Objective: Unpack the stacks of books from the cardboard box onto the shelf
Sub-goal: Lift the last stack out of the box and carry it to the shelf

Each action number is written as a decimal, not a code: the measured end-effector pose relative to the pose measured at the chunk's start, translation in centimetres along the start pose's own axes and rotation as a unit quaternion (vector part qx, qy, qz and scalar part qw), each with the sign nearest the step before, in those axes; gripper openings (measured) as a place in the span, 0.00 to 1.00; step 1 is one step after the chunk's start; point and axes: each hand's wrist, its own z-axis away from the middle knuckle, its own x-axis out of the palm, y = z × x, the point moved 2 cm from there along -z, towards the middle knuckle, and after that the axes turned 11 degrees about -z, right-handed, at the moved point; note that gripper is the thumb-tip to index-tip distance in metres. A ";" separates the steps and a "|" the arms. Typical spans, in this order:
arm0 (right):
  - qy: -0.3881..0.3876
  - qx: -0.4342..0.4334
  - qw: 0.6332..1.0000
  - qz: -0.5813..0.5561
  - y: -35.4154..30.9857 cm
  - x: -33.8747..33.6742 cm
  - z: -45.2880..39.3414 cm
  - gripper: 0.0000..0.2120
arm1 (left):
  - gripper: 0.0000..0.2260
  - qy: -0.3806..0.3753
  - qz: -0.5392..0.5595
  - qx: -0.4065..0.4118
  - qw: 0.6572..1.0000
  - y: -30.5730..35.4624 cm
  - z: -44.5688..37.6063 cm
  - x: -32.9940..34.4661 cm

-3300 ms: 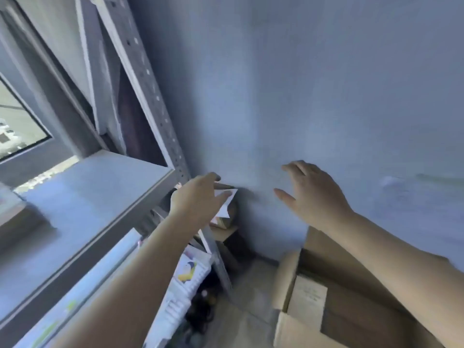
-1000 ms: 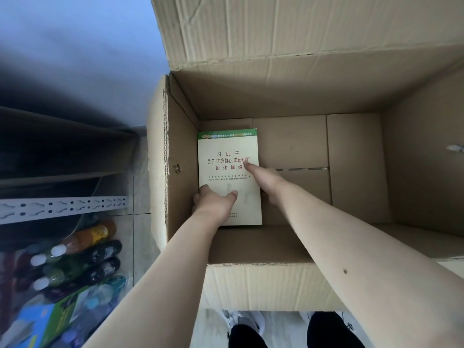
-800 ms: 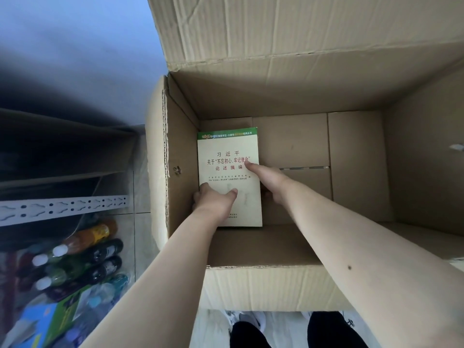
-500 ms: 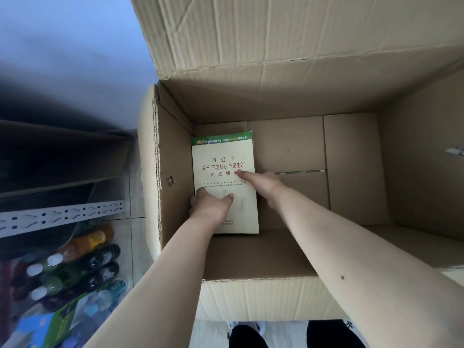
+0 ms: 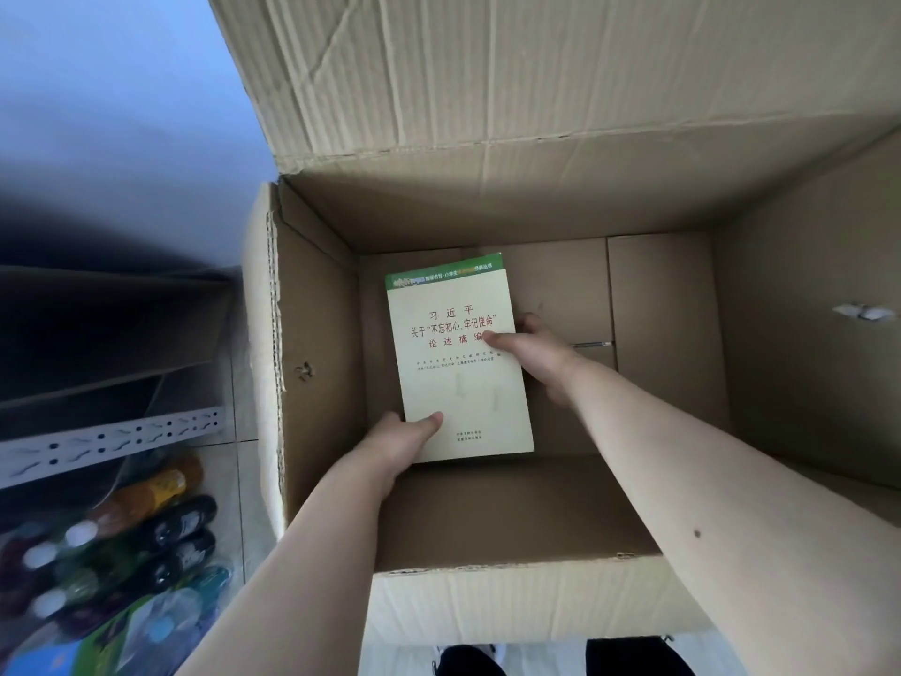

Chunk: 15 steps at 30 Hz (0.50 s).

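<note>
A large open cardboard box (image 5: 780, 363) stands on the floor below me. Inside, at its left side, is a small stack of books (image 5: 458, 373): a cream cover with red characters on top, a green-edged book showing beneath it. My left hand (image 5: 395, 446) grips the stack's near left corner, thumb on the cover. My right hand (image 5: 531, 353) holds the right edge, thumb on top and fingers under the side. The stack sits tilted, apart from the box's left wall.
A metal shelf rail (image 5: 112, 441) with dark shelves runs along the left. Below it lie several drink bottles (image 5: 146, 529) in plastic wrap. The box's back flap (image 5: 560, 70) stands upright against a pale wall. My shoes show below the box.
Both hands have tightened on the stack and shifted it away from the left wall, raising and tilting it. Earlier still, my hands were up by the shelf, before reaching into the box.
</note>
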 end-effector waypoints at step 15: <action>-0.054 0.033 0.997 -0.052 -0.6 -1.5 1.1 0.22 | 0.24 -0.031 0.132 0.004 0.991 0.6 -0.3 -0.4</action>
